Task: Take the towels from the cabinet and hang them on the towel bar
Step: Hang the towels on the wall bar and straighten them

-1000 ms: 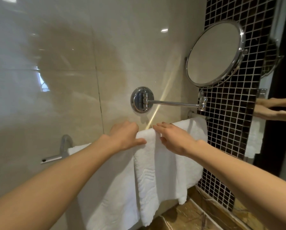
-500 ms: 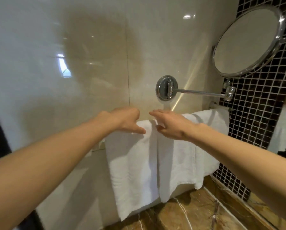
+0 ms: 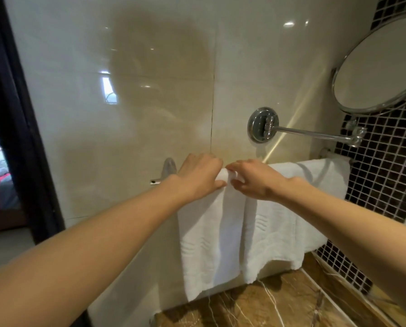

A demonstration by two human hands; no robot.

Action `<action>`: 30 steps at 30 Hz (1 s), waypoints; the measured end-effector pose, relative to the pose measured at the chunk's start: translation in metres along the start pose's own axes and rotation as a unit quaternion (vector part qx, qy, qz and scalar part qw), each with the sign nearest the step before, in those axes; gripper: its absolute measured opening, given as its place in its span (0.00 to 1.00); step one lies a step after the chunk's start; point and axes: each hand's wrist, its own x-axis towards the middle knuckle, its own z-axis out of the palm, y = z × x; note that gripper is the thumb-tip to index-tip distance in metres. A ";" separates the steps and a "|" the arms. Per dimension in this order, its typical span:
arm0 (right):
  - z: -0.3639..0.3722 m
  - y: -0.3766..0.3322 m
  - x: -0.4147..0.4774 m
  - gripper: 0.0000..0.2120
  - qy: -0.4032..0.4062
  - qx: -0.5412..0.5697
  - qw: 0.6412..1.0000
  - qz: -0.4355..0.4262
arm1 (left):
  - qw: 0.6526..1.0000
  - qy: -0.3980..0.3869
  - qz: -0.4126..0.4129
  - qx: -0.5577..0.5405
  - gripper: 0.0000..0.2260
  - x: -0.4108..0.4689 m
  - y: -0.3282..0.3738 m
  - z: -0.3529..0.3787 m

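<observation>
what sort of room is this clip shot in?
A bathroom, most likely: white towels hang on a wall-mounted towel bar, a round swing-arm mirror is fixed to the glossy tiled wall, and black mosaic tile runs beside it.

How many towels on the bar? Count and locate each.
2: left towel hangs under the left hand; right towel reaches the right end of the bar. Folds may hide another.
</observation>
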 end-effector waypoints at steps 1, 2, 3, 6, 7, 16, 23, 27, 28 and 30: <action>0.001 -0.001 0.000 0.14 0.000 0.003 1.000 0.003 | 1.000 0.017 -0.005 -0.002 0.17 -0.004 0.000 0.003; 0.001 -0.002 -0.001 0.15 0.001 0.003 1.000 0.004 | 0.999 0.043 -0.008 -0.015 0.18 -0.008 0.001 0.005; 0.002 -0.003 -0.002 0.17 0.005 0.004 1.000 0.003 | 0.996 0.083 -0.003 -0.036 0.19 -0.013 0.002 0.007; 0.004 -0.011 -0.006 0.24 0.024 0.010 1.000 -0.016 | 0.967 0.227 0.030 -0.114 0.14 -0.031 0.006 0.018; 0.004 -0.014 -0.007 0.27 0.028 0.010 0.999 -0.025 | 0.952 0.263 0.037 -0.149 0.13 -0.039 0.008 0.021; 0.009 -0.042 -0.009 0.29 0.038 0.007 0.999 -0.032 | 0.896 0.157 -0.144 -0.389 0.05 -0.155 0.034 0.091; 0.017 -0.050 -0.004 0.26 0.060 0.027 0.998 0.004 | 0.799 -0.026 -0.349 -0.488 0.21 -0.185 0.044 0.176; 0.019 -0.049 0.001 0.26 0.067 0.021 0.998 0.003 | 0.746 -0.089 -0.364 -0.551 0.20 -0.181 0.049 0.204; 0.019 -0.049 0.002 0.26 0.070 0.022 0.997 0.004 | 0.740 -0.097 -0.364 -0.557 0.19 -0.181 0.049 0.212; 0.021 -0.049 0.003 0.26 0.072 0.026 0.997 0.001 | 0.731 -0.105 -0.377 -0.559 0.18 -0.182 0.050 0.221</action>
